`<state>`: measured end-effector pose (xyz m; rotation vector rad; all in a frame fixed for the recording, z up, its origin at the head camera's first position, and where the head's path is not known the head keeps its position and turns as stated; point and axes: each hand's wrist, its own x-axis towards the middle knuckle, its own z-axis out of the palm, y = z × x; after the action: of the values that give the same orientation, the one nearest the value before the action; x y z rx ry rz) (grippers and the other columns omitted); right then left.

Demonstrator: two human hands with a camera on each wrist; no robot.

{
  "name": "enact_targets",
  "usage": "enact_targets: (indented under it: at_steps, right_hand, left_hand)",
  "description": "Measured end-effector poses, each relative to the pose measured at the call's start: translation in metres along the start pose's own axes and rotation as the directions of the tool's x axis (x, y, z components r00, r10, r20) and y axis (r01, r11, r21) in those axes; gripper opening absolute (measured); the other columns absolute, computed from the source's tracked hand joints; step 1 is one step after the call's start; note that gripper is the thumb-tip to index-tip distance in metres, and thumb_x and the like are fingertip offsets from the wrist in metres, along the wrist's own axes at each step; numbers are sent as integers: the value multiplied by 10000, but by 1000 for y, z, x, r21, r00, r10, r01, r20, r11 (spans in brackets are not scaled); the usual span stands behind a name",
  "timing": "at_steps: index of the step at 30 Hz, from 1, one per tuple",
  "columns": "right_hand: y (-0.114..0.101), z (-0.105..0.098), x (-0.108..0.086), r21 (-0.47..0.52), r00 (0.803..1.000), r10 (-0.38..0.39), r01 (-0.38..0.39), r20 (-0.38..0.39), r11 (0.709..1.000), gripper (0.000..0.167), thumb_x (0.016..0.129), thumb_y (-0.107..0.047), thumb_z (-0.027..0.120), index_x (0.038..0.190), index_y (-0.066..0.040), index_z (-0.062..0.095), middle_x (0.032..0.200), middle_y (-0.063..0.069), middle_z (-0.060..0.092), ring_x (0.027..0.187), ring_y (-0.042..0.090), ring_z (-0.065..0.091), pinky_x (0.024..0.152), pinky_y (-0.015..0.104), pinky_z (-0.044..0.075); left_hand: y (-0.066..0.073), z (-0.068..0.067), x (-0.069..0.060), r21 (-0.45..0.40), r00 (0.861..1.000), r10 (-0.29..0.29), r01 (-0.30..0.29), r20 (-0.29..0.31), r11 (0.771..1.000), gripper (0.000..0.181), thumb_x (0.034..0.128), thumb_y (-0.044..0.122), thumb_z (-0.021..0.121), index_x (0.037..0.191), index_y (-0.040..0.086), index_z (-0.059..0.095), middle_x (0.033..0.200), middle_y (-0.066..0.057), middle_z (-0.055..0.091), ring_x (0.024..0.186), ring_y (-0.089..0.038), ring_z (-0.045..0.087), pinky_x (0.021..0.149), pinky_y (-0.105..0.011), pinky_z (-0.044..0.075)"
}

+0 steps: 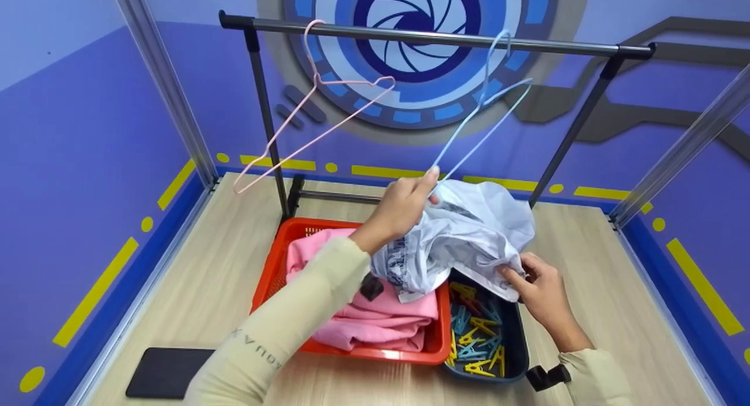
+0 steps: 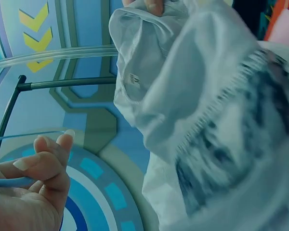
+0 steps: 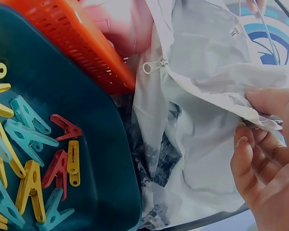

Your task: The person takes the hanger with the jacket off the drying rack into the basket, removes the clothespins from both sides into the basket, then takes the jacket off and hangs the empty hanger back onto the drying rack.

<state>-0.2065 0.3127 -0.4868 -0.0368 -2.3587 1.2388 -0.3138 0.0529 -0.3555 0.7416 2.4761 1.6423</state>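
Note:
My left hand point(image 1: 401, 207) holds the lower end of a blue hanger point(image 1: 469, 122), whose hook is on the rack's rail. In the left wrist view the fingers of that hand point(image 2: 41, 185) curl round the hanger wire point(image 2: 9, 182). A thin white zip jacket point(image 1: 469, 242) with a grey-blue print hangs bunched below and right of it. My right hand point(image 1: 545, 289) pinches the jacket's edge between thumb and fingers. The right wrist view shows the zipper pull point(image 3: 155, 65) and a neck label point(image 3: 235, 31) inside the jacket.
A pink hanger point(image 1: 316, 81) hangs left on the rack rail point(image 1: 410, 34). Pink clothing point(image 1: 375, 324) fills a red basket point(image 1: 404, 356). Beside it, a dark blue bin point(image 1: 518, 341) holds several coloured clothespins point(image 1: 477, 335). A black flat object point(image 1: 167, 371) lies front left.

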Motion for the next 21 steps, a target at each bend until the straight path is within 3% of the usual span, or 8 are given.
enact_targets:
  at_steps: [3,7,9,11,14,17,19,21]
  right_hand:
    - [-1,1,-1,9,1000,7,-7,1,1000,131,829,12,798,941,-24,738,863,-46,648,732,-26,555,639,109,456]
    - [-2,3,-3,23,1000,1,-1,-5,1000,141,822,21,802,942,-25,742,871,-13,659,731,-33,555,640,100,456]
    - [-2,3,-3,30,1000,-8,8,-8,1000,146,817,30,802,941,-22,743,868,-5,663,727,-33,557,638,100,457]
    - [-2,5,-4,37,1000,-17,17,-8,999,152,815,34,801,945,-20,745,870,-8,668,725,-37,558,637,100,458]
    - [-3,6,-4,51,1000,-26,26,-8,998,151,811,45,799,938,-15,744,859,-27,663,721,-37,559,635,102,460]
    - [-4,6,-5,70,1000,-28,28,-6,997,148,810,51,796,931,-14,741,848,-66,650,718,-33,562,633,105,463]
    - [-4,6,-6,88,1000,-28,28,-2,996,144,811,55,793,925,-14,740,837,-86,639,712,-25,562,630,110,464]
    - [-5,6,-7,105,1000,-26,26,0,994,142,811,60,790,921,-14,739,830,-95,634,707,-18,563,629,114,466]
  left_hand:
    - [7,7,9,-28,1000,-9,9,-10,1000,595,1082,490,356,894,66,728,657,-18,600,533,-136,488,565,-259,415]
    - [14,15,20,-8,1000,-1,1,-26,1000,589,1085,467,337,795,74,667,842,-73,733,799,-211,638,751,-304,482]
    - [17,19,25,10,1000,-4,5,-31,1000,589,1084,462,328,800,82,677,965,-69,771,985,-232,661,873,-342,494]
    - [19,23,30,23,999,-17,17,-36,1000,607,1083,468,322,855,62,711,987,-68,772,1042,-215,655,936,-365,490]
    - [24,30,37,44,999,-30,31,-27,999,611,1087,481,316,803,82,680,846,-30,711,865,-181,625,834,-339,486]
    - [28,38,43,71,999,-45,46,-14,996,585,1090,504,307,661,157,505,663,18,545,629,-139,478,649,-288,411]
    - [30,44,47,93,998,-60,61,-9,994,571,1089,516,299,635,188,412,606,27,431,558,-139,374,578,-282,347]
    - [31,50,50,105,997,-79,79,-7,991,566,1087,529,298,634,206,407,600,40,398,545,-130,352,557,-275,337]
